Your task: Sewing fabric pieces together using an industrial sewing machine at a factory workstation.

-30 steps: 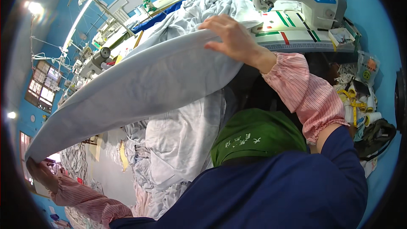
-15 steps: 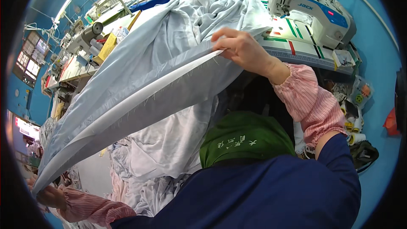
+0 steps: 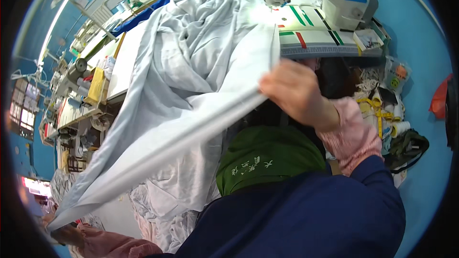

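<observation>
A large sheet of pale grey-blue fabric spreads over the sewing table and drops toward my lap. Its near edge is pulled into a long diagonal between my hands. At the right end of that edge, my right hand is closed on the fabric, slightly blurred, in front of the table's edge. Far down at the lower left, my left hand grips the other end; cloth partly covers its fingers. The white and blue sewing machine stands beyond my right hand, its lamp lighting the cloth beside the needle area.
More pale fabric is heaped below the stretched edge. A green cloth covers my lap. Thread spools and a dark bag lie at the right. A small box sits on the table corner. Other machines stand left.
My right hand has moved down and to the right with the fabric edge. The edge has turned over, hiding the frayed grey underside. The view has shifted rightward.
</observation>
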Demonstrator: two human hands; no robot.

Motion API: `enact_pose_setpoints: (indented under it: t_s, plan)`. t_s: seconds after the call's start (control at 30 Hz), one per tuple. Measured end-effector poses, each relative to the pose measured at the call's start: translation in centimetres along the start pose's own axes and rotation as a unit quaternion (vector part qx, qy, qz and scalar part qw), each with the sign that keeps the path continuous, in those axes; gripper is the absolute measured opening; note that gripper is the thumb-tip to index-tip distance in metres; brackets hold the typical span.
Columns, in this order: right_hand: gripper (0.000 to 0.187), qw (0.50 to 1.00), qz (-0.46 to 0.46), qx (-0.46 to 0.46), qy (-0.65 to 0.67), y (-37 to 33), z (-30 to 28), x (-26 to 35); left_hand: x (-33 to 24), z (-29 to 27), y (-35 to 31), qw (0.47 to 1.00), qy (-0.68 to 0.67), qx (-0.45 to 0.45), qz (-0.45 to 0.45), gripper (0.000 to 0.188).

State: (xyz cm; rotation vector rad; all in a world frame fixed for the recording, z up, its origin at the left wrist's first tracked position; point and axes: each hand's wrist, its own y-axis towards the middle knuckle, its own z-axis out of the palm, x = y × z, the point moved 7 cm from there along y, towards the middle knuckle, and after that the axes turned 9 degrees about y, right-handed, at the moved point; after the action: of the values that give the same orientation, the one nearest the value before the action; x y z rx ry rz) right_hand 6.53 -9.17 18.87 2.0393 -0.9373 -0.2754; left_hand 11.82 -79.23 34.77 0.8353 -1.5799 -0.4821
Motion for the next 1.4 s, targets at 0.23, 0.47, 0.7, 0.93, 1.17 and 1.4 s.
enact_pose_setpoints:
  t_s: [0.23, 0.47, 0.7, 0.93, 1.17, 1.4]
  plan:
    - [0.018, 0.977, 0.202, 0.025, 0.059, -16.3, 4.2, -1.0, -25.7, 26.8, 10.1, 0.811, -0.447, 0.182, -0.331, 0.030]
    - [0.015, 0.956, 0.274, 0.005, 0.100, -18.9, 4.5, -4.2, -58.1, 32.5, 25.3, 0.827, -0.511, 0.177, -0.153, 0.010]
    - [0.018, 0.949, 0.293, -0.016, 0.117, -18.2, 3.9, -8.6, -62.3, 37.8, 27.4, 0.856, -0.454, 0.233, -0.077, 0.012]
    - [0.019, 0.946, 0.289, -0.032, 0.142, -17.2, 4.3, -12.7, -63.2, 42.2, 29.7, 0.859, -0.449, 0.240, -0.053, 0.010]
    - [0.019, 0.947, 0.286, -0.028, 0.143, -15.7, 4.8, -16.8, -64.2, 46.5, 31.2, 0.866, -0.434, 0.244, -0.043, 0.014]
    - [0.018, 0.947, 0.289, -0.051, 0.130, -13.8, 4.6, -20.3, -65.0, 50.2, 33.3, 0.870, -0.434, 0.229, -0.046, 0.012]
